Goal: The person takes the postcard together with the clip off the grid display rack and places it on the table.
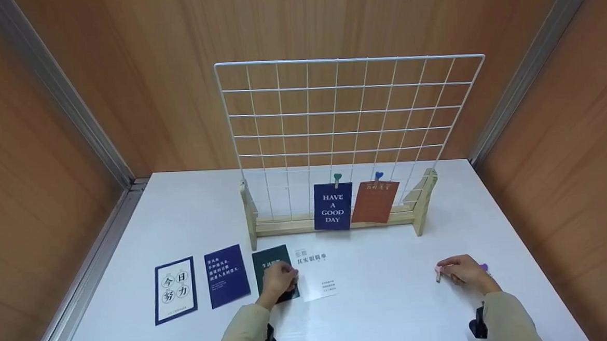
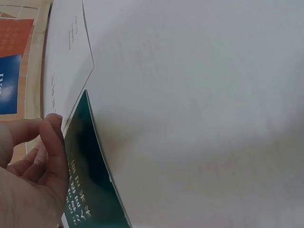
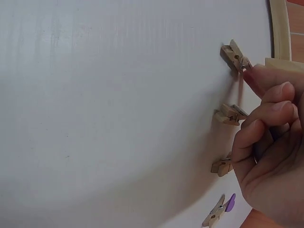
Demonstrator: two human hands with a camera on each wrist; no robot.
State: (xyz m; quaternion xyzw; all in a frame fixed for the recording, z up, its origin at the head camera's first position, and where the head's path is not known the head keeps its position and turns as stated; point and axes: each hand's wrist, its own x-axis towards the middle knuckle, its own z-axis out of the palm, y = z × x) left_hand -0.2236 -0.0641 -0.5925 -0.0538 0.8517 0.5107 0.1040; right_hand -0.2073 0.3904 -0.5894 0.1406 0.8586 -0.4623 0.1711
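My left hand [image 1: 279,282] is at the right edge of a dark green card [image 1: 271,257], thumb and forefinger pinching that edge. In the left wrist view the green card [image 2: 92,175] looks slightly tilted. A white card [image 1: 317,276] with dark lettering lies just right of it. At the right, my right hand [image 1: 463,272] pinches a small wooden clothespin [image 3: 236,57], which shows a pink end in the head view. More clothespins lie under and beside that hand, among them one with a purple heart [image 3: 230,203]; the fingers partly cover some.
A white wire grid [image 1: 351,87] stands in a wooden base [image 1: 285,227]. Clipped low on it are a navy card [image 1: 333,207] and an orange card [image 1: 376,202]. A blue card [image 1: 227,276] and a blue-bordered card [image 1: 175,290] lie at the left. Wooden walls enclose the table.
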